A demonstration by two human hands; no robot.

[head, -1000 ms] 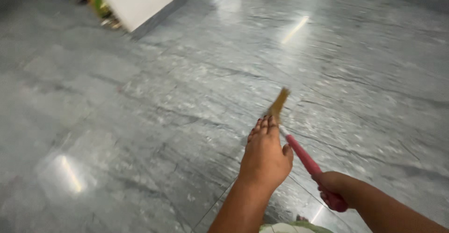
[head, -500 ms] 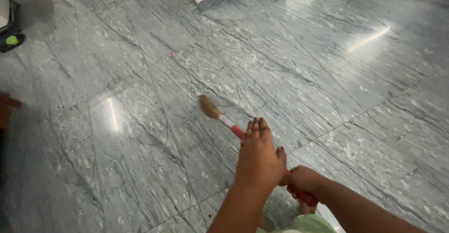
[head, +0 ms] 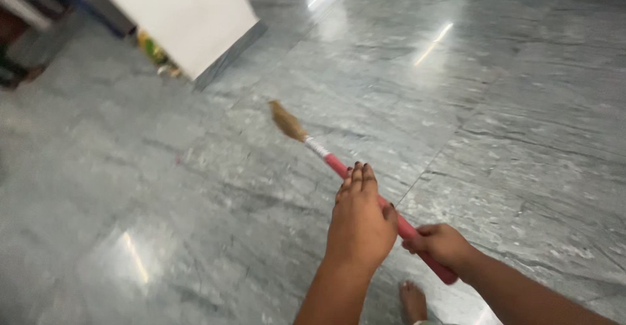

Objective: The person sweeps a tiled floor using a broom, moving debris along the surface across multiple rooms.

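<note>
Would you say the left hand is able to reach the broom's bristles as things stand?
Probably not: the left hand grips the red handle well short of the bristles, though nothing blocks sliding forward.

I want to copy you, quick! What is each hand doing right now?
Left hand: closed around the red broom handle, farther up.
Right hand: closed around the same handle, near its end.

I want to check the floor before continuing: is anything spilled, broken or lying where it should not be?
Nothing stands out. The grey stone floor shows only light reflections, no spill or crack. Both hands, left and right, grip the broom by its red handle. Some small colourful items lie under the white board, too blurred to identify.
</note>
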